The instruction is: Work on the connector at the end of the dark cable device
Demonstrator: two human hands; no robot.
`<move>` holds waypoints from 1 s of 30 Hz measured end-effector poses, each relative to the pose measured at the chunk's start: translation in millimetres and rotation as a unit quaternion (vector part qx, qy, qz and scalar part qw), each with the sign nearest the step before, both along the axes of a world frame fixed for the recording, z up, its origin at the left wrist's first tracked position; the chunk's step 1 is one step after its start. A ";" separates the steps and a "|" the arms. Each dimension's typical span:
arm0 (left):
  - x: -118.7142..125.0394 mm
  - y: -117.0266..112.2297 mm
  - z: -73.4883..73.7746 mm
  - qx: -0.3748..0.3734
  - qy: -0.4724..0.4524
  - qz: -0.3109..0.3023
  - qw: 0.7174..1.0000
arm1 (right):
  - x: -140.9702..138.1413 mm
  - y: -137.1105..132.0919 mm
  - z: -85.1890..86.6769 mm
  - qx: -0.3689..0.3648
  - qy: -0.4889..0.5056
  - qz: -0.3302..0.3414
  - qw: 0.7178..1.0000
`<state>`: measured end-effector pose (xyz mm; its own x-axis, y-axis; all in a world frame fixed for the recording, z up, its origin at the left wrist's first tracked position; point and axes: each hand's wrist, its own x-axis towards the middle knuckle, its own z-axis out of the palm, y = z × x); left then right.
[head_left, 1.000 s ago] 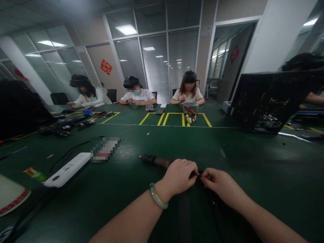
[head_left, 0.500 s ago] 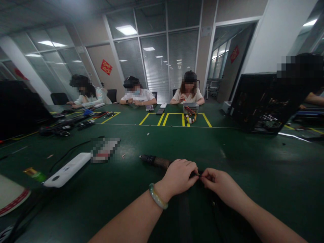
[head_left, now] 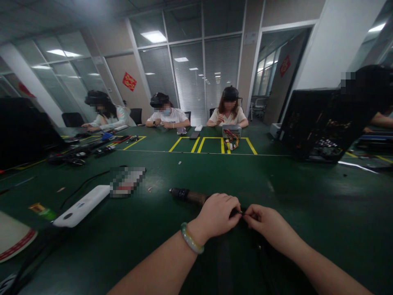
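Tool (head_left: 196, 197), head view: lies on the green table (head_left: 322, 205), tip to the left, rear half hidden under the left hand (head_left: 217, 213). Left fingers curled over its body, thumb and fingertips closed near its rear end. Right hand (head_left: 264, 223) pinches a small dark piece (head_left: 242, 213) right beside the left fingertips; too small to identify. Progress: looks mid-work, both hands engaged at the rear end. Whether the piece is joined to the tool or loose: cannot tell, so what is done and what is left is unclear. Edges: near table edge not in view. Widest room is right of the right hand; black case (head_left: 316, 127) stands well beyond. Left side tighter: white strip (head_left: 84, 207), bottle (head_left: 44, 213), cup (head_left: 14, 235).
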<state>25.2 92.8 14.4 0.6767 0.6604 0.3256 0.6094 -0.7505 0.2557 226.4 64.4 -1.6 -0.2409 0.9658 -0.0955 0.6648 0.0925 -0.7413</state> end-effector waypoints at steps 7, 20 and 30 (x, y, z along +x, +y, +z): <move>-0.2 1.0 -1.5 0.000 0.003 -0.006 1.000 | -1.1 -0.6 1.4 0.011 -0.011 -0.002 1.000; -0.6 1.4 -3.5 -0.005 -0.011 -0.005 1.000 | 0.0 -1.1 -0.6 -0.002 0.010 0.002 1.000; -0.5 -0.3 -1.4 -0.001 -0.019 -0.005 1.000 | -0.6 -0.5 -0.6 -0.004 0.005 0.003 1.000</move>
<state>24.7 92.6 13.0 0.6699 0.6547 0.3501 0.5917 -0.7557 0.2808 225.7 63.9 -2.2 -0.2483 0.9634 -0.1013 0.6570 0.0907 -0.7484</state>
